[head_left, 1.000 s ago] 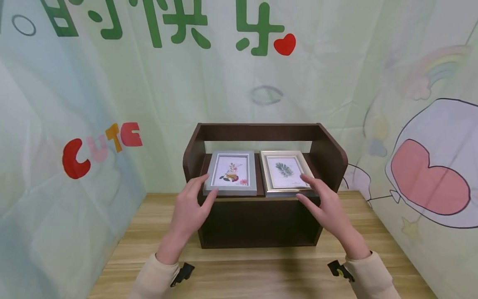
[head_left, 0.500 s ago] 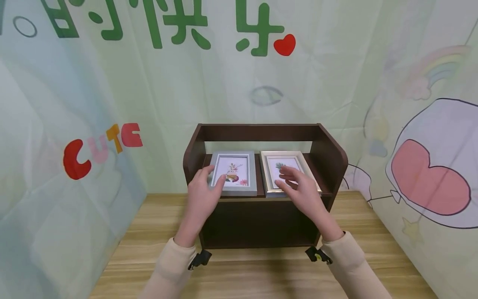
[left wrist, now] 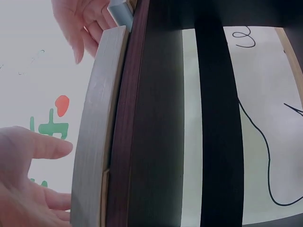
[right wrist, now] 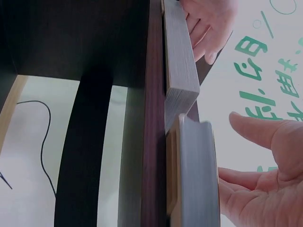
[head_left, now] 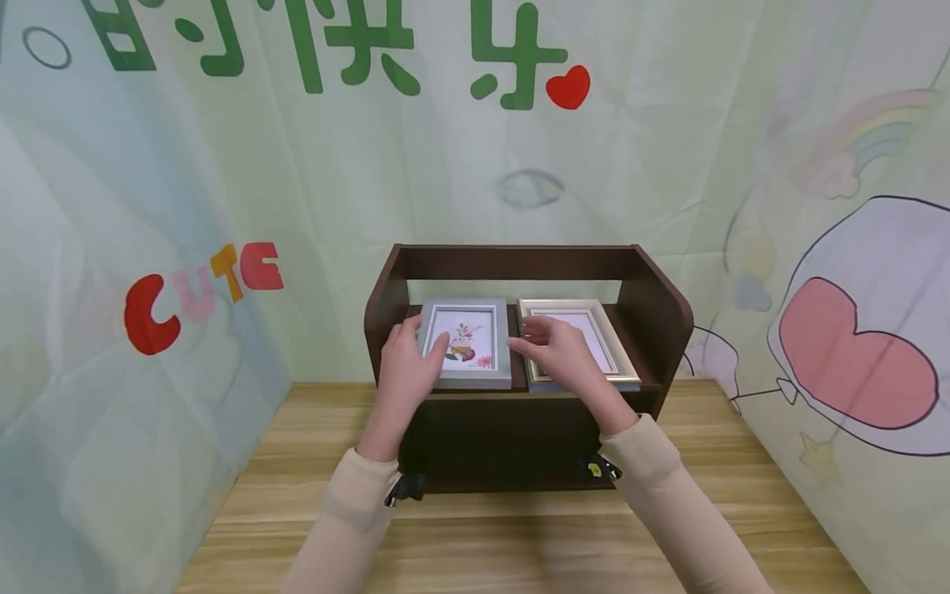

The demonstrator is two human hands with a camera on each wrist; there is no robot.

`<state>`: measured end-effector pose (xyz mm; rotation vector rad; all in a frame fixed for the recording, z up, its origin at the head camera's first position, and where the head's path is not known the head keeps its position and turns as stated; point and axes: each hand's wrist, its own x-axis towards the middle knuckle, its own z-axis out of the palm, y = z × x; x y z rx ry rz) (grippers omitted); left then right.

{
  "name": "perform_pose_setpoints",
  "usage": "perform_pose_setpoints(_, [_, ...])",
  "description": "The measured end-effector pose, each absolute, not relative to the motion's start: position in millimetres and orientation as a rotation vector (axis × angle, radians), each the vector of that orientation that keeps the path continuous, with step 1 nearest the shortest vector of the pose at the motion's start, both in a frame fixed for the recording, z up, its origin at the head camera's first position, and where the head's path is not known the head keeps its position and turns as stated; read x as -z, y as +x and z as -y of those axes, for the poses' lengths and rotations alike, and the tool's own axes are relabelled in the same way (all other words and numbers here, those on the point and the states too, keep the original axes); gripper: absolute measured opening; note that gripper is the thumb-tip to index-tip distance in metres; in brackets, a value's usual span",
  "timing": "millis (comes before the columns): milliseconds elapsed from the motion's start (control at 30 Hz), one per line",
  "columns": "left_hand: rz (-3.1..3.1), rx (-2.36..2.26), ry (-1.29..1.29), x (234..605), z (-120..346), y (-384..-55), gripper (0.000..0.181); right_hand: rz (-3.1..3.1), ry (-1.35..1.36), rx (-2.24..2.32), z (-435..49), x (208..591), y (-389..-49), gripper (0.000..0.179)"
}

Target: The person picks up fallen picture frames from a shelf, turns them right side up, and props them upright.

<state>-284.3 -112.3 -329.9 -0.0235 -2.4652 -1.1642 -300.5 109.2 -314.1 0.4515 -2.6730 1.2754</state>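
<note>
Two picture frames lie face up, side by side, on the upper board of a dark brown desktop shelf [head_left: 519, 264]. My left hand [head_left: 404, 363] is at the left side of the grey picture frame [head_left: 501, 363], its thumb reaching over the picture of flowers. In the left wrist view that thumb stands apart from the frame's edge. My right hand [head_left: 557, 351] hovers over the gold picture frame [head_left: 618, 346], covering part of its picture. Its fingertips reach the gap beside the grey frame's right edge. The right wrist view shows the right thumb extended, clear of the frames.
The shelf's dark lower compartment [head_left: 512, 441] faces me below the frames. Raised side panels [head_left: 656, 309] flank the upper board. A wooden table [head_left: 505, 536] bears the shelf, and a printed cloth backdrop [head_left: 460, 165] hangs behind and on both sides.
My right hand has moved left from the gold frame's right side, across it, to the gap between the frames. My left hand has shifted slightly right and up along the grey frame's left side.
</note>
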Motion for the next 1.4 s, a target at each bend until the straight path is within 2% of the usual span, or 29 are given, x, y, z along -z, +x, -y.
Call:
perform_pose_setpoints(500, [2.628,1.166,0.092,325,113,-299,0.065,2.900,0.349,-1.107,-87,305,-322,0.061])
perform_pose_setpoints(800, [2.671,1.132,0.084,320,116,-305,0.061,2.938,0.339,-1.025,-78,300,-329,0.055])
perform_pose_setpoints(1067, [2.687,1.132,0.081,319,116,-307,0.053,2.916,0.267,-1.139,-78,299,-333,0.051])
perform_pose_setpoints(1400, [2.686,1.147,0.103,318,115,-308,0.055,2.835,0.227,-1.226,-77,302,-335,0.041])
